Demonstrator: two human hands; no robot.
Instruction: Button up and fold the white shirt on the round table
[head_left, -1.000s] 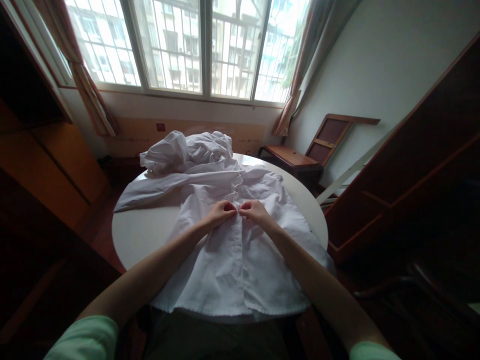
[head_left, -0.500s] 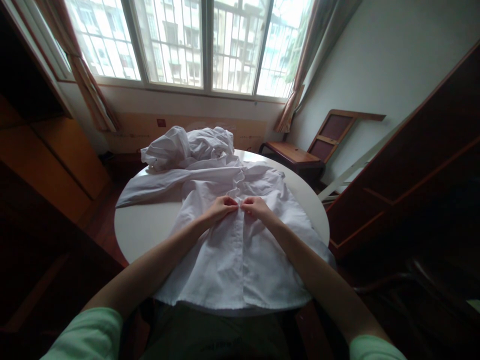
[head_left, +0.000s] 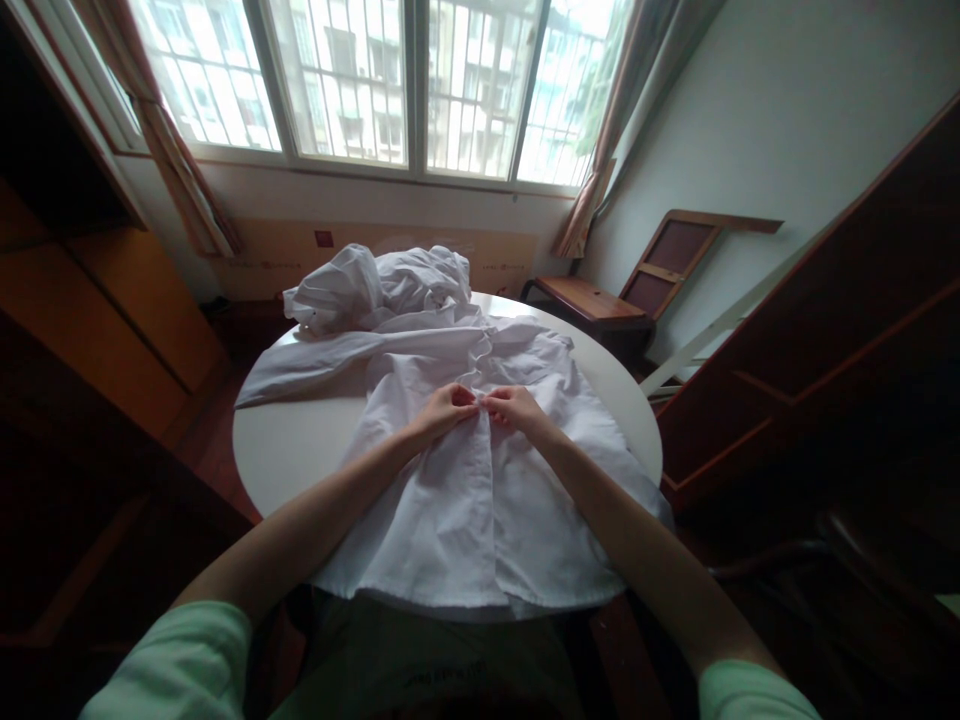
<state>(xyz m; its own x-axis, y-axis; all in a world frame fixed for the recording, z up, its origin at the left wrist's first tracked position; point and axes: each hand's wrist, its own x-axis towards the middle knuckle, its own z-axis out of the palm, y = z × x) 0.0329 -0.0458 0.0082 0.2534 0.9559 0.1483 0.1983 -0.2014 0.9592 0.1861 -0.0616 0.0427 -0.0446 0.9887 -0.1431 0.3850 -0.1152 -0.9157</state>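
A white button-front shirt [head_left: 442,520] lies spread over a round white table [head_left: 292,450], its hem hanging at the near edge. One sleeve stretches out to the left, and the front placket runs down the middle. My left hand [head_left: 448,408] pinches the placket's cloth from the left. Facing it, my right hand [head_left: 514,405] pinches the same strip from the right, the fingertips of both hands almost touching. Any button between the fingers is too small to make out.
Beyond the shirt, a heap of crumpled white cloth [head_left: 382,285] sits at the table's far side. A wooden chair [head_left: 592,298] stands behind on the right, near the barred window [head_left: 345,90]. Dark wooden furniture [head_left: 810,350] rises at the right.
Both hands keep their pinch on the placket, with small finger movements and the cloth lifted slightly between them. The view has tilted a little.
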